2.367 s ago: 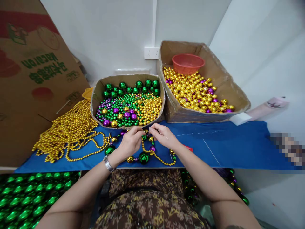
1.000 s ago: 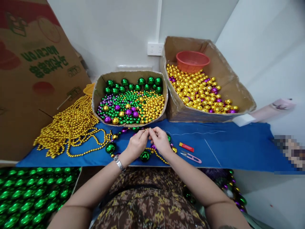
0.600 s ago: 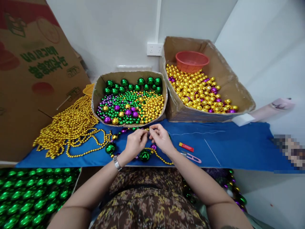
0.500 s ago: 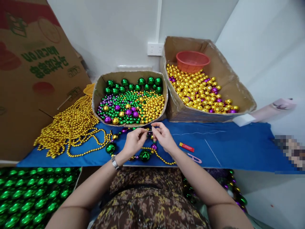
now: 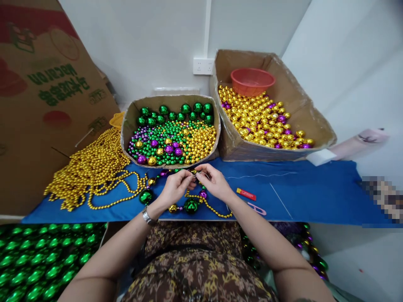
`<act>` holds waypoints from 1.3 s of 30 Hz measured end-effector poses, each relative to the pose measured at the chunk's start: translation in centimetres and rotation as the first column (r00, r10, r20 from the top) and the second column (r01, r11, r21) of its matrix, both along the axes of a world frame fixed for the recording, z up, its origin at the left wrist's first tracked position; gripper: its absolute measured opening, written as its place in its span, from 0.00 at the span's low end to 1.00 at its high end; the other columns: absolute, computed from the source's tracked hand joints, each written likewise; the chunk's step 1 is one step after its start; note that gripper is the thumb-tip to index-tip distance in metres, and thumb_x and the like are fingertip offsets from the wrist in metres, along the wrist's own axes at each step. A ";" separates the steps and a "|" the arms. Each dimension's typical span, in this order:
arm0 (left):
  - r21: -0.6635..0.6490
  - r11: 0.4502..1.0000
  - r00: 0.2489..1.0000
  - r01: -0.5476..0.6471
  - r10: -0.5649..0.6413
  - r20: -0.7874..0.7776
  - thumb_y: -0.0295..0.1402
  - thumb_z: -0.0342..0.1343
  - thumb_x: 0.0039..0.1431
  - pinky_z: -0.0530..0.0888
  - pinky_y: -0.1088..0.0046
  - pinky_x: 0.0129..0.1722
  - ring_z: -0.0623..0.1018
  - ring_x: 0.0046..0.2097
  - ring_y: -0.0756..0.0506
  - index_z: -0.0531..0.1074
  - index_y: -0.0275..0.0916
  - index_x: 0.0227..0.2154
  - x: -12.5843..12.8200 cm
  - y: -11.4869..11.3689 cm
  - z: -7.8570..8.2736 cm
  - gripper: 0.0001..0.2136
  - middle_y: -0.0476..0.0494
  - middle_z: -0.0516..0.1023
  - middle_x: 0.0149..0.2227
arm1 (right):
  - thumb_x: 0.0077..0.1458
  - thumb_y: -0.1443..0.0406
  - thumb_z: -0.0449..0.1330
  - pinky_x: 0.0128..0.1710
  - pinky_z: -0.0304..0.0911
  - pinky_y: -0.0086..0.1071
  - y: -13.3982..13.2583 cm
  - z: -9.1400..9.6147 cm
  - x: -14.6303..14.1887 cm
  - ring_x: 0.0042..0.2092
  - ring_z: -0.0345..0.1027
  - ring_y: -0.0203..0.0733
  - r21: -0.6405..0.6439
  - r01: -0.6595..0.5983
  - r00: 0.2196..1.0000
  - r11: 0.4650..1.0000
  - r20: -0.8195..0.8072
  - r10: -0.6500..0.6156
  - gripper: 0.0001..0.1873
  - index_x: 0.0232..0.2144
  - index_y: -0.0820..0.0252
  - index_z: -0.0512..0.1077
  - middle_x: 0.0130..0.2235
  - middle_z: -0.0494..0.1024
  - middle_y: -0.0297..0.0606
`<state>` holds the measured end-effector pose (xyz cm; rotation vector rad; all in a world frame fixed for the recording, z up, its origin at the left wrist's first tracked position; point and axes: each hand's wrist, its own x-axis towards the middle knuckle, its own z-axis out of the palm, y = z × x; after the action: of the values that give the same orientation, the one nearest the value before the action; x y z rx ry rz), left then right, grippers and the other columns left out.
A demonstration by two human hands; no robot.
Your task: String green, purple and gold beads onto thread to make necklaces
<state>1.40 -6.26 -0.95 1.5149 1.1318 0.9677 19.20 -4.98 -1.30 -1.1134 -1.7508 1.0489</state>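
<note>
My left hand [image 5: 174, 187] and my right hand [image 5: 214, 182] meet fingertip to fingertip over a bead necklace [image 5: 191, 205] of green, gold and purple beads lying on the blue cloth [image 5: 299, 193]. Both hands pinch the necklace's strand near its top, just in front of the smaller cardboard box [image 5: 129, 121]. A large green bead of the necklace lies below my hands. A thin white thread [image 5: 261, 175] runs rightward from my right hand across the cloth.
The smaller box holds mixed green, gold and purple beads. A bigger box [image 5: 317, 126] at the right holds gold balls and a red bowl [image 5: 252, 81]. Gold bead strands [image 5: 91, 167] pile at the left. A red lighter [image 5: 246, 193] and snips [image 5: 256, 207] lie right of my hands. Green balls [image 5: 37, 260] fill the lower left.
My hands stay together at the same spot on the necklace, with small finger shifts. The view has wobbled slightly; my right forearm now covers part of the snips.
</note>
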 end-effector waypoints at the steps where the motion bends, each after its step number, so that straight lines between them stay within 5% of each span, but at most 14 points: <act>1: 0.002 1.000 1.000 -0.001 0.001 -0.002 0.43 0.53 0.61 0.80 0.68 0.32 0.81 0.31 0.45 0.69 0.36 0.32 -0.1 0.1 -0.1 0.13 0.45 0.79 0.28 | 0.57 0.57 0.57 0.31 0.60 0.28 -0.1 0.1 0.0 0.29 0.63 0.34 0.011 -0.009 1.000 1.000 0.013 0.009 0.16 0.45 0.57 0.68 0.28 0.69 0.29; 8: 0.198 0.979 0.982 -0.054 0.088 -0.165 0.36 0.51 0.62 0.77 0.73 0.31 0.80 0.31 0.47 0.70 0.37 0.33 0.1 0.2 0.1 0.08 0.46 0.78 0.29 | 0.56 0.64 0.55 0.41 0.64 0.32 -1.1 -0.4 -1.3 0.38 0.71 0.38 0.068 0.019 0.998 0.998 0.059 -0.023 0.20 0.51 0.56 0.62 0.34 0.75 0.33; 13: 0.543 0.839 0.892 -0.024 0.264 -0.367 0.29 0.51 0.61 0.72 0.75 0.32 0.77 0.32 0.49 0.71 0.38 0.33 0.2 0.2 0.4 0.05 0.46 0.77 0.30 | 0.57 0.64 0.54 0.40 0.64 0.32 -1.1 -0.7 -2.0 0.36 0.70 0.38 0.042 0.044 0.999 0.998 0.011 -0.045 0.18 0.50 0.56 0.63 0.33 0.74 0.32; 16: 0.611 0.791 0.857 0.027 0.296 -0.421 0.28 0.50 0.61 0.71 0.74 0.33 0.76 0.32 0.48 0.71 0.37 0.32 -0.1 0.4 0.5 0.05 0.46 0.76 0.30 | 0.57 0.63 0.54 0.37 0.63 0.31 -0.8 -0.4 -1.7 0.34 0.69 0.37 0.035 0.047 0.999 0.998 0.017 -0.047 0.17 0.49 0.56 0.63 0.32 0.73 0.30; 25: 0.308 0.941 0.904 0.144 0.002 -0.428 0.31 0.49 0.64 0.71 0.76 0.31 0.77 0.30 0.49 0.69 0.38 0.32 -1.1 0.6 1.2 0.07 0.48 0.77 0.28 | 0.55 0.61 0.56 0.35 0.61 0.30 0.3 -1.1 -1.2 0.31 0.66 0.35 -0.086 0.004 0.988 0.996 -0.154 -0.017 0.16 0.46 0.58 0.63 0.30 0.71 0.29; 39: 0.223 0.964 0.924 0.145 -0.052 -0.378 0.34 0.49 0.63 0.72 0.74 0.32 0.79 0.32 0.47 0.70 0.37 0.35 -1.1 0.6 1.0 0.08 0.45 0.79 0.30 | 0.52 0.63 0.57 0.35 0.59 0.30 0.1 -0.9 -2.0 0.32 0.65 0.35 -0.185 -0.020 0.932 0.983 -0.360 -0.049 0.14 0.43 0.57 0.63 0.29 0.69 0.28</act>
<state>0.32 -5.67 0.02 2.0016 1.2119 0.7942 17.20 -4.86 -2.17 -0.9657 -1.3696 1.3376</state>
